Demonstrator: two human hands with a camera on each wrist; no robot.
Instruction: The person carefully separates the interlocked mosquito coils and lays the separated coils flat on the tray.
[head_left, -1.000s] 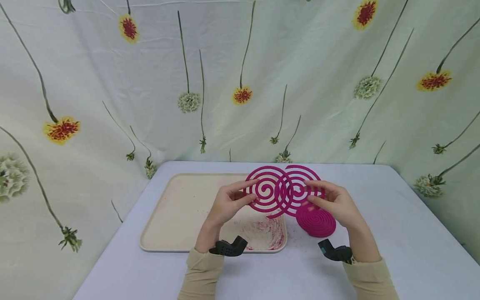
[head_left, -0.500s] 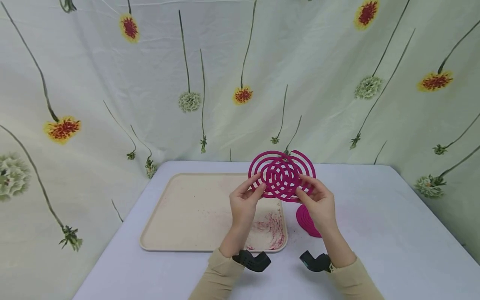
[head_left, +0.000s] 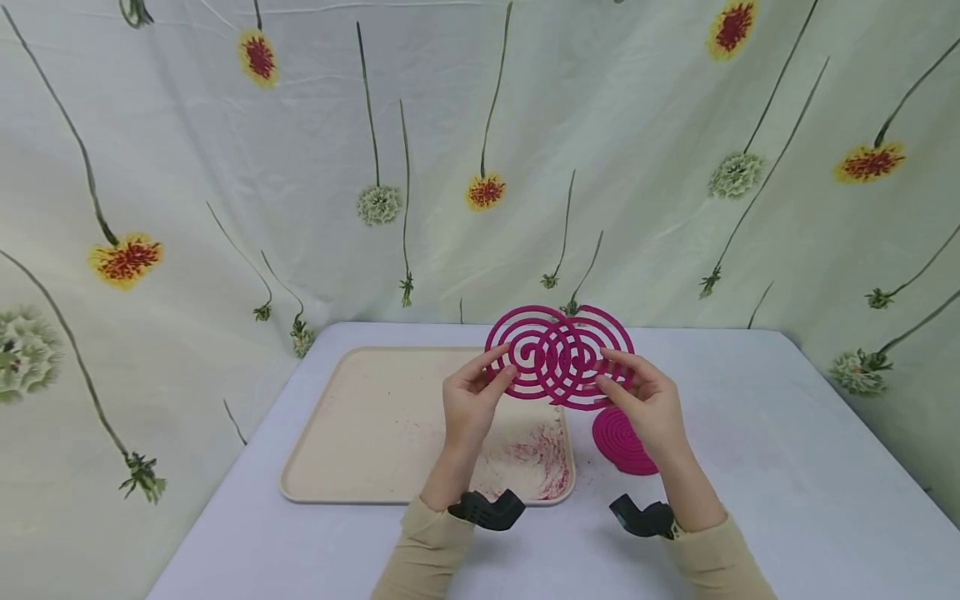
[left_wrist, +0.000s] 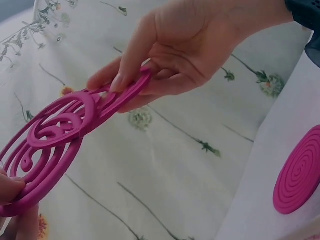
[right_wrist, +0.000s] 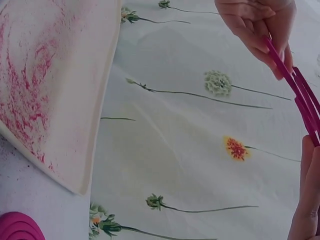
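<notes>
Two magenta mosquito coils are held up above the table, overlapping in the middle. My left hand [head_left: 468,408] pinches the outer rings of the left coil [head_left: 528,353] between thumb and fingers. At the opposite side, my right hand [head_left: 654,408] grips the edge of the right coil [head_left: 580,364] the same way. In the left wrist view the right hand [left_wrist: 185,45] shows at the top, and the left fingertips at lower left. The right wrist view shows the coils nearly edge-on, with the left hand [right_wrist: 260,20] above.
A flat magenta coil disc [head_left: 621,440] lies on the white table [head_left: 780,433], partly behind the right hand. Left of it is a beige tray [head_left: 360,433], its near right corner smeared with pink powder. A flower-print cloth [head_left: 450,250] hangs behind the table.
Both hands first rise and come together, bringing the coils into greater overlap. Since half a second ago they have spread slightly, and the coils overlap less.
</notes>
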